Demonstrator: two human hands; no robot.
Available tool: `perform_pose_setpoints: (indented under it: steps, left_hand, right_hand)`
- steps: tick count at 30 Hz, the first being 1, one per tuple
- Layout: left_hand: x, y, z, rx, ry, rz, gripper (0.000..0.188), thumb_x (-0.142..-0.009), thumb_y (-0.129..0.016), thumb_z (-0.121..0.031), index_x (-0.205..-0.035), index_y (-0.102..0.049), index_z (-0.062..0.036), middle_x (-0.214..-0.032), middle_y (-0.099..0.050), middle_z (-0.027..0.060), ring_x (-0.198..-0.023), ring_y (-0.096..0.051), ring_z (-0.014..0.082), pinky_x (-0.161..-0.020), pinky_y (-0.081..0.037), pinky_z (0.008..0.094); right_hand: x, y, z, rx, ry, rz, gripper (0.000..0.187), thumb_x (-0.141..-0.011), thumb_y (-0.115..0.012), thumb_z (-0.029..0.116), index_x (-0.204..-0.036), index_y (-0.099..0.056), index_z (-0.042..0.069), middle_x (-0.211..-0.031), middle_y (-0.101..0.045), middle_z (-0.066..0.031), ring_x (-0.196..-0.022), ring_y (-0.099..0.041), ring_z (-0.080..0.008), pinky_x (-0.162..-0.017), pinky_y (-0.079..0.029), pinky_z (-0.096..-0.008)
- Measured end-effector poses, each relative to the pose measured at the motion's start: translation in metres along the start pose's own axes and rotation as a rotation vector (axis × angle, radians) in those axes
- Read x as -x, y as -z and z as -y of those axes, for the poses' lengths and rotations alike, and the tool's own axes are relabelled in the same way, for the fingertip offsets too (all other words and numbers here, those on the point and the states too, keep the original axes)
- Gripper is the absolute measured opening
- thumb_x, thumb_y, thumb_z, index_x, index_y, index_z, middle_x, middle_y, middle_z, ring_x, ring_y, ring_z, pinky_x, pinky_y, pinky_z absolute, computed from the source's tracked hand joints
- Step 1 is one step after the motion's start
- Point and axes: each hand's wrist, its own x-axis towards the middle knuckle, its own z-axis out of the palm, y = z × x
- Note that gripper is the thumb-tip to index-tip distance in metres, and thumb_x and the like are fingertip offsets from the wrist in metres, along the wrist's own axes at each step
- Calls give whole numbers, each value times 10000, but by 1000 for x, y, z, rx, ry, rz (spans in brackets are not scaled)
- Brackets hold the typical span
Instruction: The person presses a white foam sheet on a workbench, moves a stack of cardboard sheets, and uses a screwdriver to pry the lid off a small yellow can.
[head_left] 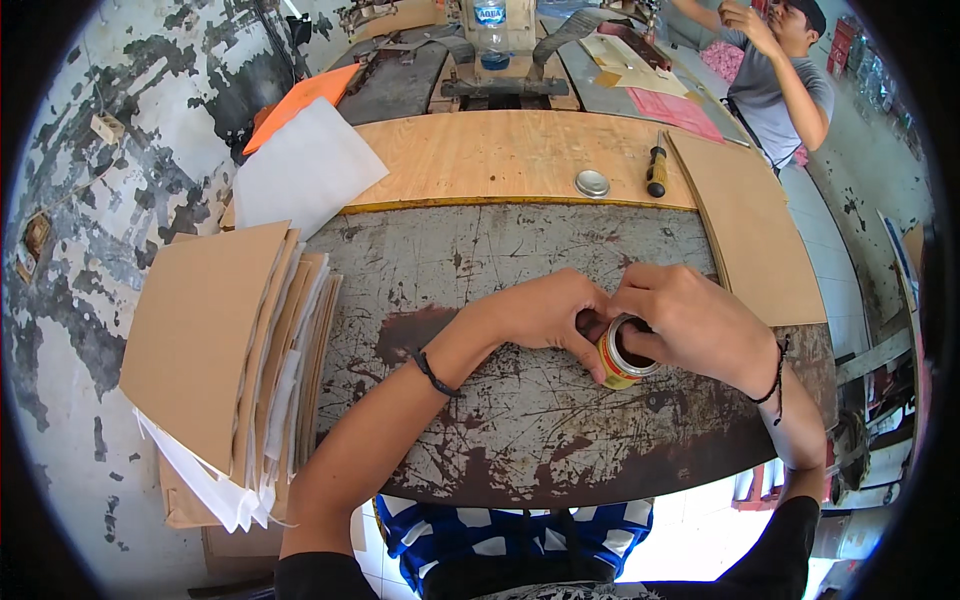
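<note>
A small open tin can (618,374) with a yellow, red and green label stands tilted on the scratched grey worktop (480,400). My left hand (558,312) is closed around its left side, thumb toward me. Over the can's mouth is my right hand (692,322), its fingers bent and closed at the far rim, with one digit reaching inside. The tin's inside looks dark brown. Whatever the right fingertips pinch is hidden. A round silver lid (592,183) lies beyond my hands on the wooden board (480,150), with a screwdriver (656,170) to its right.
A tall stack of brown cardboard (205,340) and white sheets stands at the left. Cardboard panels (755,235) lie at the right edge. White and orange sheets (310,165) rest at the back left. Farther back are a water bottle (491,35), a machine and another person (790,90).
</note>
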Motion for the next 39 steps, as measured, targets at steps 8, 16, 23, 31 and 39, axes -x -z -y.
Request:
perform_pose_setpoints:
  steps: [8, 16, 23, 31, 39]
  left_hand:
    - [-1, 0, -1, -7, 16, 18, 523, -601, -953, -297, -1001, -726, -46, -770, -656, 31, -685, -576, 150, -647, -467, 315]
    - [-2, 0, -1, -7, 23, 21, 522, -596, -956, -293, -1001, -734, -48, -765, -625, 13, -702, -561, 144, -667, -458, 313]
    - [-2, 3, -1, 15, 37, 36, 540, -605, -952, -284, -1044, -737, -54, -811, -661, 17, -729, -573, 143, -686, -461, 311]
    - [4, 4, -1, 47, -1, 39, 568, -609, -947, -257, -1093, -729, -56, -1009, -730, 70, -941, -672, 189, -844, -508, 331]
    - [-6, 6, -14, 0, 33, 60, 631, -601, -952, -245, -1140, -711, -25, -1061, -730, 88, -955, -659, 197, -877, -507, 322]
  right_hand:
    - [-3, -8, 4, 119, -15, 2, 307, -737, -704, 79, -1027, -662, -13, -836, -634, -152, -800, -672, -347, -732, -561, -434]
    - [-4, -9, 2, 108, 7, -9, 276, -725, -687, 67, -984, -659, -24, -801, -660, -161, -779, -683, -358, -721, -561, -440]
    - [-5, -10, -1, 57, 1, -33, 269, -714, -687, 56, -967, -670, -34, -801, -664, -176, -776, -676, -373, -736, -559, -446]
    - [-3, 17, -28, -467, 26, 145, 208, -866, -655, 78, -1048, -729, 11, -880, -704, -155, -819, -703, -308, -767, -570, -377]
    - [-15, -44, -153, 463, -86, -696, 270, -983, -624, 277, -1115, -730, 67, -1266, -621, -188, -991, -683, -365, -900, -541, -443]
